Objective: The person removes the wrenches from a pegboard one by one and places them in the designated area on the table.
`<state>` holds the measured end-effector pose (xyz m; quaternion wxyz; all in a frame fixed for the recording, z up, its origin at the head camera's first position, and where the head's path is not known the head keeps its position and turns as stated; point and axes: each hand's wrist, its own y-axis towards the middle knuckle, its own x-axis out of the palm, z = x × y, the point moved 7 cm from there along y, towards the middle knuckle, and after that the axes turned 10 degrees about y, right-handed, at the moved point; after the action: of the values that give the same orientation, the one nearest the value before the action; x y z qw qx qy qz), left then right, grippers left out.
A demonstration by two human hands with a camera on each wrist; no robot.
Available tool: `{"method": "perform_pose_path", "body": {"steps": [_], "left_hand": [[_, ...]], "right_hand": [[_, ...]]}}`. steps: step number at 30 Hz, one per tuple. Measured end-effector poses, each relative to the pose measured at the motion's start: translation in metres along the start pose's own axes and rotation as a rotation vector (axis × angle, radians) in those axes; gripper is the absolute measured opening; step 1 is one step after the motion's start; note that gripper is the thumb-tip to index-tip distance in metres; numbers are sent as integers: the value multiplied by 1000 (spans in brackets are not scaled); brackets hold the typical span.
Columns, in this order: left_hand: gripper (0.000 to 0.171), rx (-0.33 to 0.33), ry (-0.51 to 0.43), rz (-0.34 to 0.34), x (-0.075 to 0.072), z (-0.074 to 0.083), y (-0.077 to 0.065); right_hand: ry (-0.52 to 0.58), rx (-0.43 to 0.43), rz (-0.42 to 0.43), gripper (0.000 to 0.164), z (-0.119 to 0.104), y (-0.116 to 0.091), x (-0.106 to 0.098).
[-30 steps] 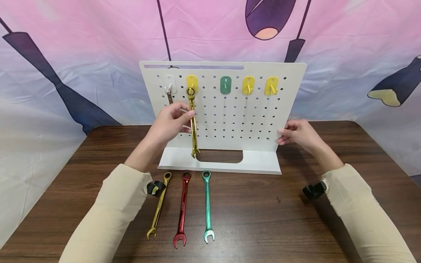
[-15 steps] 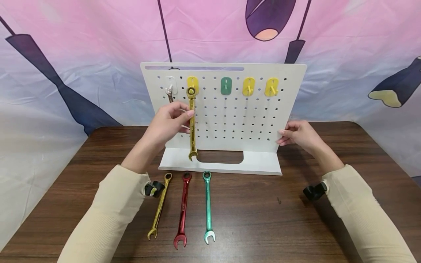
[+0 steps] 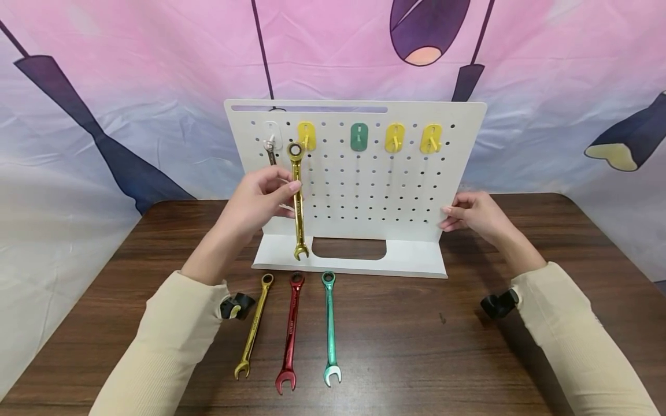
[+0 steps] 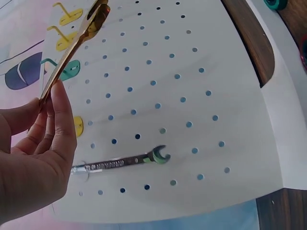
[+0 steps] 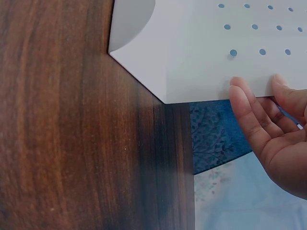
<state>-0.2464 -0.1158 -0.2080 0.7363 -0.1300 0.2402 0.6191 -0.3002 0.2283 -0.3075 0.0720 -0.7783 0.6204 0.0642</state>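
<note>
My left hand point(image 3: 260, 193) pinches a gold combination wrench point(image 3: 299, 225) between thumb and fingers, in front of the white pegboard point(image 3: 338, 229). The wrench hangs nearly upright, ring end up, just left of and below a yellow hook point(image 3: 307, 128). In the left wrist view the gold wrench point(image 4: 72, 50) stands apart from that view's board face. Beside it, a silver wrench point(image 4: 117, 164) hangs from the white hook point(image 3: 272, 128), partly hidden by my left hand in the head view. My right hand point(image 3: 476, 212) holds the board's lower right edge with thumb and fingertips.
Lying on the wooden table point(image 3: 395, 346) before the board are a smaller gold wrench point(image 3: 254, 329), a red wrench point(image 3: 292, 329) and a green wrench point(image 3: 330, 329). A green hook point(image 3: 359, 130) and two yellow hooks, one at the right point(image 3: 430, 132), bear nothing. A printed cloth point(image 3: 156, 104) hangs behind.
The left hand has drawn the gold wrench down and slightly left, so its ring end no longer overlaps the yellow hook. The right hand stays at the board's edge.
</note>
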Motion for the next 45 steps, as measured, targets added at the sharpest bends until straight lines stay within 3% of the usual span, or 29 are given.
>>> {"method": "perform_pose_path", "body": {"steps": [7, 16, 24, 33, 37, 45], "left_hand": [[22, -24, 13, 22, -5, -16, -8], [22, -76, 99, 5, -11, -48, -23], [24, -130, 82, 36, -22, -78, -36], [23, -191, 71, 12, -34, -106, -47], [23, -217, 91, -19, -35, -115, -52], [21, -257, 114, -168, -33, -130, -62]], "right_hand": [[18, -11, -6, 28, 0, -1, -1], [17, -16, -7, 28, -2, -1, 0], [21, -16, -5, 27, -1, -1, -1], [13, -9, -1, 27, 0, -1, -1], [8, -3, 0, 27, 0, -1, -1], [39, -37, -30, 24, 8, 6, -4]]}}
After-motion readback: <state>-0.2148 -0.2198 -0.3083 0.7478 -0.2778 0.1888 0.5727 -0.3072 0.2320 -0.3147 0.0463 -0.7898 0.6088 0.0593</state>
